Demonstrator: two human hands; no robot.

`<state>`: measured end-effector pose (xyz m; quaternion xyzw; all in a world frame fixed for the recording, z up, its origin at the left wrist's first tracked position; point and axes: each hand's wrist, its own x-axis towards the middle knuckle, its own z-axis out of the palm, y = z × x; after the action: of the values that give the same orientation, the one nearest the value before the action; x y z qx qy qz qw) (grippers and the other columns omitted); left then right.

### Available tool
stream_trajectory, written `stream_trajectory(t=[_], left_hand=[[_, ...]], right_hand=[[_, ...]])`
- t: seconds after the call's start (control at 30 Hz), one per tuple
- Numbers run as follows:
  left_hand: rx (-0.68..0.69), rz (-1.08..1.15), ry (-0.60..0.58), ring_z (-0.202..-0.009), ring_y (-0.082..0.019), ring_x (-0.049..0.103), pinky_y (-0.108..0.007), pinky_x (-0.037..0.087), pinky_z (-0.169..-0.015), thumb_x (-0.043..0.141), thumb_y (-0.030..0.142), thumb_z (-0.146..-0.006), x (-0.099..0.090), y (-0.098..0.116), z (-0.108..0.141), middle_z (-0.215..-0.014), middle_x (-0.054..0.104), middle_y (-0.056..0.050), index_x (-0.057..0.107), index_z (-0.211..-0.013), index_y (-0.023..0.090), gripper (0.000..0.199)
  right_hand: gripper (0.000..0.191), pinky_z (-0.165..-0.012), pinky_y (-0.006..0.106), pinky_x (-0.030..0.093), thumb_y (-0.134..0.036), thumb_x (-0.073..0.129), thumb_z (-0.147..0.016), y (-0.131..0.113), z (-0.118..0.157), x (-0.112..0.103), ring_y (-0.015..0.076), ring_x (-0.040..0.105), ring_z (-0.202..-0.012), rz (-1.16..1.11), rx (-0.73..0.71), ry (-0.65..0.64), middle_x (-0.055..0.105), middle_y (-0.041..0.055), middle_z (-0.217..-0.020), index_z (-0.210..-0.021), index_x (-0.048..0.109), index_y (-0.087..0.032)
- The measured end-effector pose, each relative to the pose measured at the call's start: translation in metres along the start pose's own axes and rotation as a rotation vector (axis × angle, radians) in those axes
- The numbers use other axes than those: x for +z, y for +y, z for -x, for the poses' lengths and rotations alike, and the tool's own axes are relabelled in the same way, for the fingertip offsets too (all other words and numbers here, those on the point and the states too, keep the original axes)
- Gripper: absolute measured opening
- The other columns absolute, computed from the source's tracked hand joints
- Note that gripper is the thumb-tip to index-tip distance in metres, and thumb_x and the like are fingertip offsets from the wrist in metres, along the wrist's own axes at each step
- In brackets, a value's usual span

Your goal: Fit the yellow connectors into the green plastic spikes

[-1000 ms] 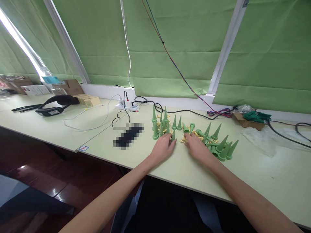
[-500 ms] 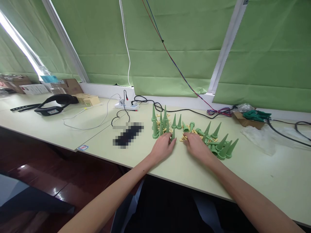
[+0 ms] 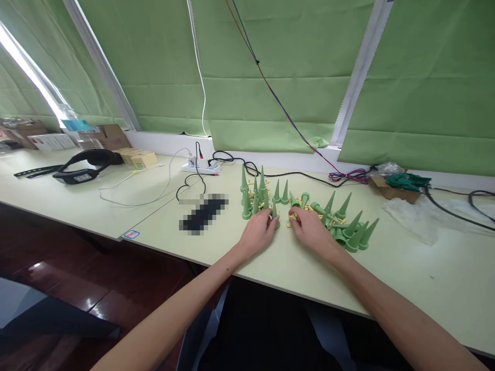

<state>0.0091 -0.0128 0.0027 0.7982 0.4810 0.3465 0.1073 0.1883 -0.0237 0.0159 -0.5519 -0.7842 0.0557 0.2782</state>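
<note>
My left hand [image 3: 258, 231] is closed around a green plastic cone [image 3: 275, 212] that stands upright on the table, its thumb along the cone's near side. Just beyond it stand several more green cones [image 3: 246, 206] in a group, with small yellow plastic pieces [image 3: 251, 195] among them. My right hand [image 3: 311, 231] pinches at the edge of a loose pile. A small yellow piece [image 3: 293, 217] shows between its thumb and fingertips. Beside that hand, more green cones [image 3: 353, 239] stand or lie on their sides over scattered yellow pieces, partly hidden by the hand.
A blurred dark object [image 3: 203, 214] lies left of the cones. Behind are a white power strip [image 3: 201, 168] and black cables. A black headset [image 3: 83, 167] and small boxes [image 3: 139, 157] are at left. At right are a cardboard box [image 3: 394, 191] and clear plastic bags [image 3: 413, 219].
My right hand has shifted slightly left, and its fingertips have drawn together at the yellow pieces. My left hand stays at the same cone, which leans or sits slightly differently.
</note>
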Motion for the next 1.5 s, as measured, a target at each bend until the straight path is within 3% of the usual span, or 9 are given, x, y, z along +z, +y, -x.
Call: stream_trajectory(t=[0.2, 0.37, 0.57, 0.8, 1.2, 1.5], left_hand=[[0.008, -0.003, -0.002, -0.059, -0.015, 0.047, -0.029, 0.032, -0.057, 0.039, 0.036, -0.097, 0.0, -0.001, 0.0, -0.071, 0.056, -0.003, 0.047, -0.073, 0.019, 0.03], [0.009, -0.002, 0.004, -0.059, -0.015, 0.046, -0.028, 0.031, -0.057, 0.038, 0.037, -0.097, 0.0, -0.001, 0.0, -0.07, 0.055, -0.002, 0.044, -0.072, 0.02, 0.031], [0.004, 0.007, 0.01, -0.058, -0.015, 0.045, -0.028, 0.03, -0.056, 0.04, 0.037, -0.096, 0.0, -0.002, -0.001, -0.068, 0.053, -0.002, 0.04, -0.07, 0.02, 0.031], [-0.014, 0.018, 0.012, -0.055, -0.014, 0.041, -0.027, 0.029, -0.055, 0.041, 0.036, -0.096, -0.002, -0.001, -0.001, -0.064, 0.05, 0.001, 0.034, -0.071, 0.021, 0.03], [0.009, -0.014, -0.008, -0.057, -0.014, 0.043, -0.028, 0.029, -0.056, 0.044, 0.035, -0.094, -0.001, -0.005, -0.001, -0.066, 0.05, 0.0, 0.037, -0.072, 0.02, 0.027], [0.012, -0.023, -0.01, -0.057, -0.014, 0.043, -0.028, 0.029, -0.056, 0.044, 0.034, -0.094, 0.0, -0.007, -0.001, -0.065, 0.049, 0.0, 0.038, -0.071, 0.02, 0.027]], right_hand=[[0.016, -0.064, 0.032, 0.044, -0.028, 0.05, -0.092, -0.002, -0.003, 0.003, 0.0193, 0.06, -0.058, -0.148, 0.091, 0.052, 0.061, 0.0005, -0.059, -0.083, 0.058, -0.019], [0.016, -0.048, 0.028, 0.044, -0.033, 0.046, -0.094, -0.004, -0.001, 0.01, 0.0148, 0.054, -0.036, -0.406, 0.199, -0.063, 0.06, -0.0033, -0.053, -0.083, 0.05, -0.022], [0.018, -0.052, 0.025, 0.045, -0.033, 0.047, -0.093, -0.001, -0.002, 0.016, 0.0127, 0.058, -0.042, -0.48, 0.156, 0.016, 0.064, -0.0022, -0.061, -0.08, 0.048, -0.021], [0.021, -0.058, 0.028, 0.043, -0.033, 0.052, -0.09, -0.002, -0.005, 0.018, 0.0144, 0.054, -0.046, -0.427, 0.115, 0.075, 0.058, -0.0024, -0.055, -0.074, 0.054, -0.02], [0.017, -0.059, 0.028, 0.04, -0.03, 0.052, -0.088, -0.004, -0.006, 0.019, 0.0146, 0.052, -0.052, -0.441, 0.078, 0.068, 0.059, -0.0008, -0.061, -0.079, 0.061, -0.019], [0.01, -0.058, 0.028, 0.04, -0.03, 0.052, -0.087, -0.002, -0.006, 0.025, 0.0145, 0.052, -0.049, -0.502, 0.092, 0.08, 0.057, -0.0032, -0.056, -0.084, 0.054, -0.021]])
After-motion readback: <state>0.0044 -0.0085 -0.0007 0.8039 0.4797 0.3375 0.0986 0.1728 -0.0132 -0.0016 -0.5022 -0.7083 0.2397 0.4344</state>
